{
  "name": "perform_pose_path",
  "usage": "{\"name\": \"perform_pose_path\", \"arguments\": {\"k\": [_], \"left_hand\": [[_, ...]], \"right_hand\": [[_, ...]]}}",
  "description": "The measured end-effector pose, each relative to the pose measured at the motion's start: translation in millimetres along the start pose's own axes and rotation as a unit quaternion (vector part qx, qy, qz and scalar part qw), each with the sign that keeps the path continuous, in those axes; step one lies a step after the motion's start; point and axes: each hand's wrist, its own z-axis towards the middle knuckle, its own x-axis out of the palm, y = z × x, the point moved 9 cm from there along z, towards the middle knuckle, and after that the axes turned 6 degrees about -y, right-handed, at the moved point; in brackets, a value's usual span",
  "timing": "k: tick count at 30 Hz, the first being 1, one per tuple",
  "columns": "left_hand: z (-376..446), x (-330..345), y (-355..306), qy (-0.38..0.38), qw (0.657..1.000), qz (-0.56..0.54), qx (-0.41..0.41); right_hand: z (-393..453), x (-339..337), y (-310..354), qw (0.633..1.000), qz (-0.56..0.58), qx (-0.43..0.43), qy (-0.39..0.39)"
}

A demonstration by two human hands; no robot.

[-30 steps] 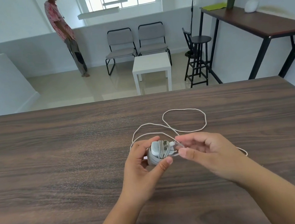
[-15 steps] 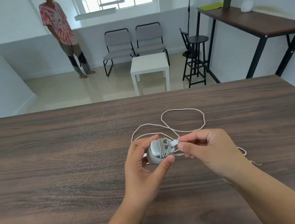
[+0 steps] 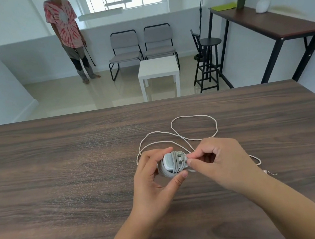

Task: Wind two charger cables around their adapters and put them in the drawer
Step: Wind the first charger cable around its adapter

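My left hand [image 3: 152,181] grips a white charger adapter [image 3: 171,164] between thumb and fingers, just above the dark wooden table [image 3: 59,171]. Several turns of grey-white cable are wound around the adapter. My right hand [image 3: 219,163] pinches the cable end right beside the adapter's right side. A second, loose white cable [image 3: 193,128] lies in loops on the table behind my hands and trails out to the right of my right wrist. Its adapter is hidden from view. No drawer shows in this view.
Beyond the table's far edge is a lower room with a white side table [image 3: 158,73], two grey chairs [image 3: 142,47], a black stool [image 3: 208,61] and a standing person [image 3: 69,35]. A high brown counter [image 3: 272,23] stands at the right.
My right hand has drawn closer to the adapter and its fingers have curled tighter on the cable end. The person in the background has walked to the right.
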Motion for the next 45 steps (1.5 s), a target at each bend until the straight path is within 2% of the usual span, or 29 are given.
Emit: {"name": "perform_pose_path", "arguments": {"k": [3, 5, 6, 10, 13, 23, 32, 36, 40, 45], "left_hand": [[-2.7, -2.4, 2.9, -0.003, 1.000, 0.001, -0.006], [-2.9, -4.3, 5.4, -0.010, 1.000, -0.001, -0.020], [-2.9, -4.1, 5.7, -0.010, 1.000, -0.002, -0.022], [1.0, 0.4, 2.1, -0.001, 1.000, -0.012, -0.021], [4.1, 1.7, 1.0, 0.006, 1.000, -0.011, -0.021], [6.8, 8.1, 2.3, 0.046, 0.998, -0.001, -0.031], [6.4, 8.8, 1.1, 0.084, 0.996, -0.010, -0.042], [7.2, 7.8, -0.1, 0.080, 0.996, -0.014, -0.040], [5.2, 11.4, -3.0, 0.088, 0.995, -0.009, -0.036], [4.9, 9.6, -3.0, 0.080, 0.996, -0.019, -0.041]], "right_hand": [[0.1, 8.7, 9.2, 0.993, -0.007, -0.049, 0.104], [0.3, 11.8, 4.8, 0.987, 0.020, -0.033, 0.157], [1.0, 11.1, 1.9, 0.986, 0.036, -0.023, 0.159], [6.6, 4.9, -7.5, 0.990, 0.102, 0.011, 0.095], [7.3, -0.7, -3.5, 0.988, 0.136, 0.002, 0.079], [7.3, -6.1, 21.3, 0.992, 0.053, -0.067, 0.096], [6.2, -3.4, 18.4, 0.994, 0.066, -0.050, 0.078], [3.2, -2.0, 10.3, 0.993, 0.110, -0.014, 0.036], [-2.6, -1.4, -6.6, 0.979, 0.192, 0.049, -0.043], [-2.4, -4.2, 0.8, 0.982, 0.190, 0.012, -0.009]]}}
